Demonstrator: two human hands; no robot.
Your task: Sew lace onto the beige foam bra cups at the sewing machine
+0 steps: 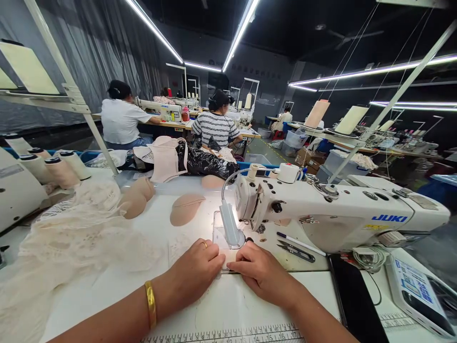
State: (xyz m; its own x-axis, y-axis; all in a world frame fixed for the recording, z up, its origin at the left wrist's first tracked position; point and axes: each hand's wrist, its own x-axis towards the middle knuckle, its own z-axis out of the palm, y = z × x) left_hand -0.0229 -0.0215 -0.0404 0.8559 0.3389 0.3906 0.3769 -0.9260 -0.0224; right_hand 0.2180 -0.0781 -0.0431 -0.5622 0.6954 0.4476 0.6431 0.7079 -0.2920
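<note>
My left hand [200,267], with a gold ring and a gold bangle, lies with curled fingers just in front of the sewing machine's needle area. A pale lace piece [179,247] runs under its fingers, nearly blending with the white table. Close by on the right, my right hand [259,269] is closed, thumb and fingertips pressed together; what it pinches is hidden. The fingertips of both hands almost meet. Above them stands the white JUKI sewing machine [332,205], with a small lamp [230,224] lighting its needle plate.
Beige moulded cups [187,209] and heaped cream lace [89,233] lie to the left. On the right are thread snips [296,251], a pen [303,244], a black phone [353,300] and a white control box [416,290]. A printed ruler [232,333] edges the table. Co-workers [216,124] sit ahead.
</note>
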